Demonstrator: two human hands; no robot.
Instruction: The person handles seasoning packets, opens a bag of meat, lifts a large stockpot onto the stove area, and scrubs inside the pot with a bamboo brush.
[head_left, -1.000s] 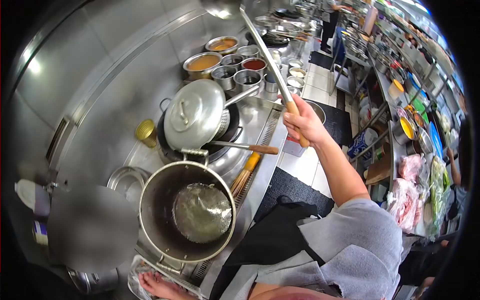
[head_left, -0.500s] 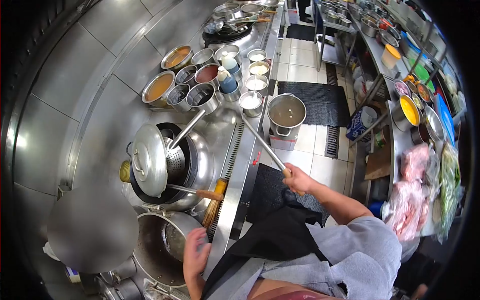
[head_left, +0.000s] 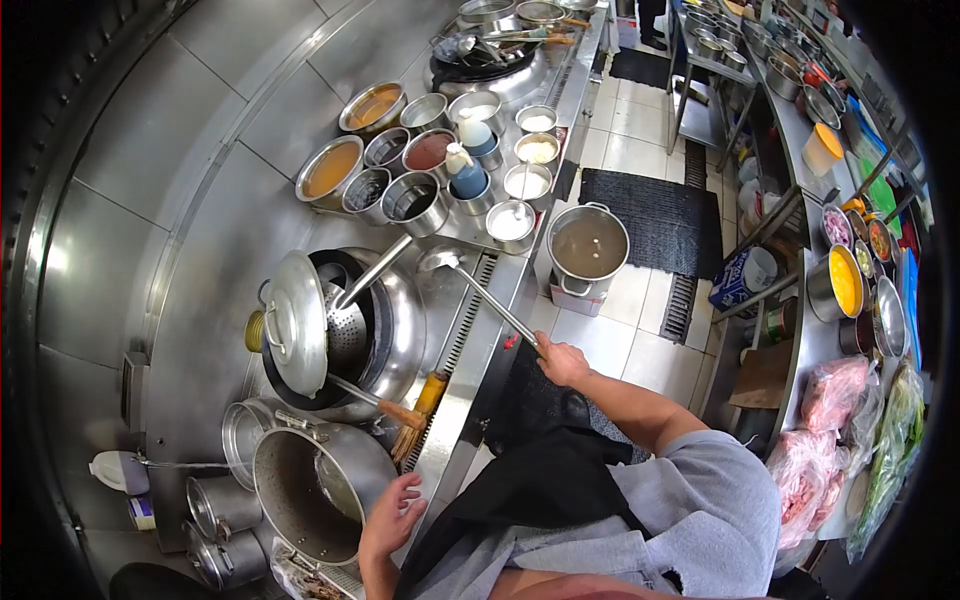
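Note:
My right hand (head_left: 562,360) is closed round the handle end of a long metal ladle (head_left: 497,307). The ladle's bowl is over the steel range beside the wok, left of a small bowl of white powder (head_left: 511,221). My left hand (head_left: 393,512) holds nothing, its fingers apart and slightly curled, beside the right wall of a big deep pot (head_left: 372,458). In the wok (head_left: 372,372) rests a perforated strainer (head_left: 346,330) with a long handle. A dented metal lid (head_left: 298,322) leans against it. A wooden-handled utensil (head_left: 400,412) reaches out over the rim.
Several sauce and seasoning containers (head_left: 330,172) stand behind the wok. A brush (head_left: 415,425) lies along the slotted drain. On the floor side is a pot of cloudy liquid (head_left: 589,245). At right, a shelf holds bagged meat (head_left: 808,470) and a yellow-filled container (head_left: 845,280).
My right hand has drawn the ladle left, from the white powder bowl to over the range. My left hand stays by the big pot. The blurred round shape at left is gone.

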